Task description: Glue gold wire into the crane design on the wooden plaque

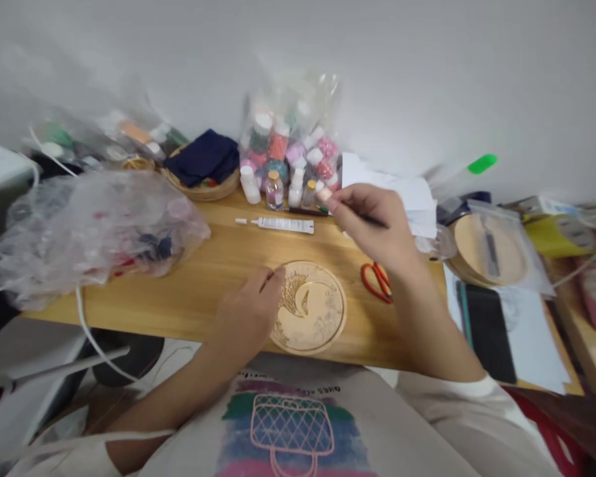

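On the worktop (218,228), head view: a round wooden disc (318,328) lay near the front edge, close before the person, likely set there to be within reach of both hands.
Left hand (248,301): its bent fingers touched the disc's left rim, perhaps to steady it; whether they gripped the edge, I could not tell.
Right hand (377,212): it hung near the small bottles (275,192), fingers curled, thumb close to the forefinger; blur hid whether it had closed on anything.
White tube (285,225) and red-handled scissors (376,283): one lay beyond the disc, the other to its right, probably for easy reach.
Clear bag (322,89): it stood behind the bottles, seemingly to keep its coloured jars (279,146) together.
Disc's look: pale and flat, with a feathered bird curving down its left side and flower-like lines on the right.
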Tool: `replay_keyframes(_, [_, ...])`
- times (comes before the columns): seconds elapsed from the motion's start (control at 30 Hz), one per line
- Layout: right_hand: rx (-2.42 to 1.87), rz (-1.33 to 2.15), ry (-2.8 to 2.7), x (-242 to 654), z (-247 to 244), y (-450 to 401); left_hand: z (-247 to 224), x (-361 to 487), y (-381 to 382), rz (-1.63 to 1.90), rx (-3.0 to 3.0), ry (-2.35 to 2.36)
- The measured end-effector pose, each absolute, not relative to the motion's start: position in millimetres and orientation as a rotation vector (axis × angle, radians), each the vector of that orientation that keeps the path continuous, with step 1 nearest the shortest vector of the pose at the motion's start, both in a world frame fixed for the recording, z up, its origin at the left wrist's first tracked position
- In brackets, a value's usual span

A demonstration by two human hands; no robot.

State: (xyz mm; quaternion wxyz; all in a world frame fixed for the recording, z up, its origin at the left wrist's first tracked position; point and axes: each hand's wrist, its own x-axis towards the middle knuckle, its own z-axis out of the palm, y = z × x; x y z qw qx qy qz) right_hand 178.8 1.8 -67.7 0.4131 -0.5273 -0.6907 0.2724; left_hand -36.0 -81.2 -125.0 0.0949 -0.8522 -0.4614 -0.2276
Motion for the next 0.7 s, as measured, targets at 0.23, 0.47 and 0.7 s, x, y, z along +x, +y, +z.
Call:
replay_keyframes(0.23, [-1.426, 0.626, -2.215, 199.9, -145.7, -25.7, -149.5, -44.6, -94.0, -0.546, -2.591, -1.436])
replay_keyframes(0.47, [-1.324, 0.599, -2.255, 197.6, -162.1, -33.3, -150.0, -44.3, -84.6, -0.434, -2.632, -1.242])
replay_keyframes(0.7, [-1.327, 0.579, -2.212, 198.4, -163.2, -45.0, -150.5, -45.2, -81.0, -0.363, -2.636, -1.172])
